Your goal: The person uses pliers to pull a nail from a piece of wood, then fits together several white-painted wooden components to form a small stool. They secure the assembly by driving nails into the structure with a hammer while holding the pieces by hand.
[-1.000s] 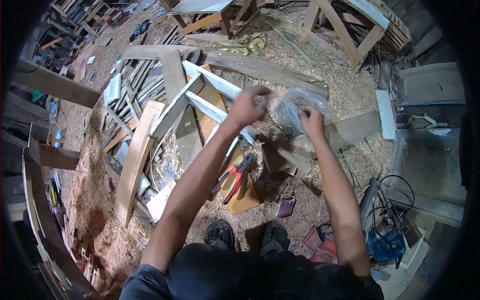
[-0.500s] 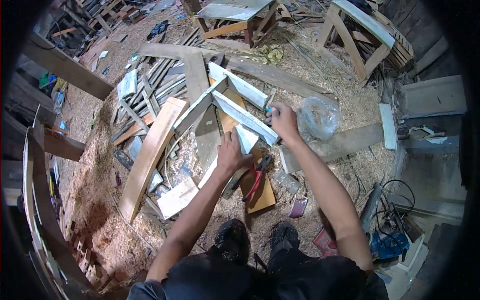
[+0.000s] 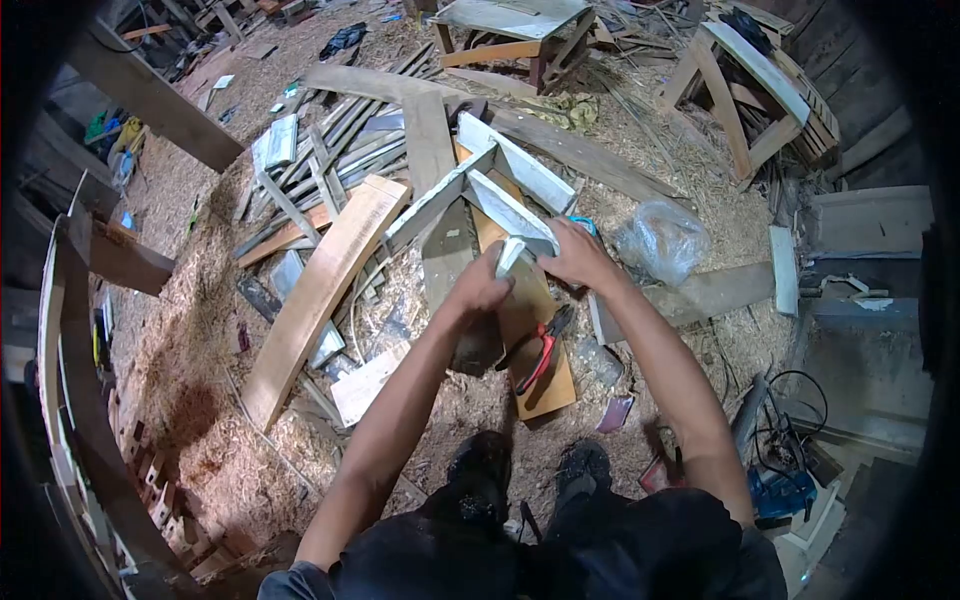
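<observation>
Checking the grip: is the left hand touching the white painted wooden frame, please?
Touching: the head view shows the left hand wrapped around the white wooden frame's near end.

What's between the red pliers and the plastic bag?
Head view: a grey plank on sawdust lies between the red pliers and the plastic bag.

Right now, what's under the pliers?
The pliers lie on a tan board, which rests on sawdust. What lies beneath that board is covered.

Two hands, one pair of red pliers, one clear plastic bag, two shoes.
</observation>
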The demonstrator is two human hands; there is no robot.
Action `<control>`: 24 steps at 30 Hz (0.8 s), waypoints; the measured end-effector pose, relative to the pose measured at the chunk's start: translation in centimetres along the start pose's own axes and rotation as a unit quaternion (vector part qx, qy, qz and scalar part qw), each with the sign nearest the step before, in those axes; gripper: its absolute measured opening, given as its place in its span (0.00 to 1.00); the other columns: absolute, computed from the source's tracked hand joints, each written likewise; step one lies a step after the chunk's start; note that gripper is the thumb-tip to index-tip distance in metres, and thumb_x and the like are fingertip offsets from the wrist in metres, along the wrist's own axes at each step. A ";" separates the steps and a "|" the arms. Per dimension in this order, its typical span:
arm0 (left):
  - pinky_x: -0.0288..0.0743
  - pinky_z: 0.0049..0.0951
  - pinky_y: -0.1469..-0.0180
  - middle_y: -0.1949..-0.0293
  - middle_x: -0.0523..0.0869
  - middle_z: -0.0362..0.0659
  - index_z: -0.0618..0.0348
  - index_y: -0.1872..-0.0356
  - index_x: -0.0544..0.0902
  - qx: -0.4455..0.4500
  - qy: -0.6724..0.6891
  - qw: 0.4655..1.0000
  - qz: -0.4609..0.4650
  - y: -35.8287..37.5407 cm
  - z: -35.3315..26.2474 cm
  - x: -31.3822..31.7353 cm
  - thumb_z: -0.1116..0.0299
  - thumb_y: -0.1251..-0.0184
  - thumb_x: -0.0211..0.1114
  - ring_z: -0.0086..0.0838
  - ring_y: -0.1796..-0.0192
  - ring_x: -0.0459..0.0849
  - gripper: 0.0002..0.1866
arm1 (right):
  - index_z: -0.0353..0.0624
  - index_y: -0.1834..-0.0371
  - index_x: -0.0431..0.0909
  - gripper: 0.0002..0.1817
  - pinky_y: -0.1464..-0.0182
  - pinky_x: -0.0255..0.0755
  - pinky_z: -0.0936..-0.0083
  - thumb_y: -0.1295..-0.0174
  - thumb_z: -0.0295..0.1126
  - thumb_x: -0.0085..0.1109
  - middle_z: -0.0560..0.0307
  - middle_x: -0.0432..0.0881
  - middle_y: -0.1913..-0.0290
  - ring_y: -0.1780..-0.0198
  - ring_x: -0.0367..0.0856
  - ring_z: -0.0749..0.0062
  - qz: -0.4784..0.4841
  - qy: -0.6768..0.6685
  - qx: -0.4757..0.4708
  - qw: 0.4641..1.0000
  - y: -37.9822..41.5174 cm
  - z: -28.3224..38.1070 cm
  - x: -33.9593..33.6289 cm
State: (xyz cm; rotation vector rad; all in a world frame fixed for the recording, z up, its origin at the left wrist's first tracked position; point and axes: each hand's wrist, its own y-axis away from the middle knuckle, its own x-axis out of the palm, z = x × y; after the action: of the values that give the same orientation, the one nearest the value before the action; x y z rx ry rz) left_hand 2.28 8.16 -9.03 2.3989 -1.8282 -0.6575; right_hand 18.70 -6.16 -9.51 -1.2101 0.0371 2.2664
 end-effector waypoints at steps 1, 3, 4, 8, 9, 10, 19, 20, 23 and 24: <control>0.72 0.26 0.52 0.54 0.82 0.47 0.60 0.36 0.69 -0.023 0.017 1.000 0.003 -0.3 0.2 -0.1 0.72 0.50 0.58 0.28 0.55 0.79 0.33 | 0.33 0.57 0.78 0.19 0.50 0.74 0.55 0.45 0.37 0.60 0.37 0.81 0.57 0.53 0.79 0.40 0.047 0.012 0.045 0.998 -0.3 -0.5 0.3; 0.72 0.27 0.51 0.54 0.82 0.47 0.59 0.36 0.70 0.043 0.004 0.999 -0.023 -0.5 0.6 -0.1 0.73 0.50 0.58 0.29 0.54 0.79 0.33 | 0.32 0.60 0.76 0.17 0.50 0.73 0.53 0.43 0.36 0.62 0.35 0.80 0.56 0.53 0.79 0.39 0.106 0.033 0.117 0.987 -0.2 -0.2 -0.1; 0.72 0.27 0.51 0.54 0.82 0.47 0.59 0.37 0.70 0.076 -0.004 0.996 -0.038 -0.6 0.8 -0.2 0.73 0.50 0.57 0.29 0.54 0.79 0.32 | 0.32 0.60 0.76 0.16 0.50 0.73 0.53 0.43 0.35 0.61 0.35 0.80 0.56 0.53 0.79 0.39 0.098 0.030 0.121 0.987 0.0 0.3 -0.3; 0.70 0.35 0.41 0.49 0.81 0.57 0.61 0.35 0.68 0.068 0.028 0.997 -0.025 0.9 -0.8 -0.8 0.71 0.52 0.57 0.42 0.46 0.80 0.35 | 0.33 0.59 0.77 0.11 0.51 0.73 0.52 0.43 0.29 0.57 0.36 0.80 0.59 0.54 0.79 0.39 0.033 0.050 0.092 0.994 1.1 2.2 -1.9; 0.69 0.34 0.39 0.48 0.81 0.56 0.60 0.35 0.67 0.097 0.015 0.994 -0.042 1.5 -1.7 -0.9 0.72 0.52 0.56 0.42 0.44 0.79 0.36 | 0.34 0.60 0.77 0.11 0.52 0.72 0.52 0.43 0.30 0.57 0.35 0.80 0.61 0.55 0.79 0.39 0.000 0.037 0.082 0.996 1.0 2.6 -2.5; 0.68 0.34 0.38 0.47 0.80 0.56 0.60 0.34 0.67 0.127 0.002 0.990 -0.059 1.9 -2.5 -1.0 0.73 0.52 0.55 0.42 0.43 0.78 0.36 | 0.34 0.60 0.78 0.11 0.53 0.71 0.52 0.42 0.30 0.57 0.34 0.80 0.63 0.56 0.79 0.39 -0.033 0.026 0.070 0.997 0.8 3.9 -3.9; 0.62 0.33 0.33 0.40 0.74 0.58 0.65 0.31 0.61 0.321 0.041 0.928 -0.184 1.1 -10.9 -1.5 0.75 0.50 0.60 0.42 0.36 0.72 0.39 | 0.33 0.48 0.73 0.17 0.49 0.79 0.64 0.42 0.22 0.52 0.41 0.79 0.53 0.48 0.80 0.50 -0.092 0.248 0.001 0.964 -1.0 14.4 -16.3; 0.61 0.33 0.33 0.39 0.73 0.56 0.66 0.31 0.61 0.333 0.047 0.921 -0.197 0.8 -11.3 -1.0 0.75 0.50 0.60 0.41 0.35 0.71 0.39 | 0.33 0.48 0.73 0.17 0.49 0.79 0.64 0.42 0.22 0.51 0.41 0.78 0.53 0.48 0.80 0.50 -0.112 0.263 -0.044 0.957 -0.8 14.4 -16.4; 0.60 0.34 0.33 0.38 0.71 0.53 0.68 0.33 0.61 0.324 0.057 0.920 -0.213 0.4 -10.8 0.3 0.74 0.47 0.66 0.38 0.35 0.69 0.38 | 0.32 0.48 0.72 0.18 0.49 0.79 0.67 0.42 0.21 0.50 0.45 0.76 0.50 0.46 0.79 0.54 -0.143 0.297 -0.140 0.934 0.1 13.7 -15.8; 0.60 0.34 0.33 0.39 0.71 0.53 0.68 0.33 0.61 0.323 0.067 0.920 -0.213 0.4 -10.3 0.9 0.74 0.47 0.66 0.38 0.35 0.69 0.38 | 0.32 0.47 0.72 0.18 0.49 0.79 0.67 0.42 0.21 0.49 0.45 0.76 0.50 0.46 0.79 0.55 -0.134 0.308 -0.155 0.929 0.5 13.3 -15.4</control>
State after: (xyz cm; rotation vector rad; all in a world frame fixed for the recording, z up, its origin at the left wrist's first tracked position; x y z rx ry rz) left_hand 5.85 5.09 0.14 3.2035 -1.6556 0.1535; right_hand 15.02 -10.02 10.17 -1.9250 -0.2443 1.6224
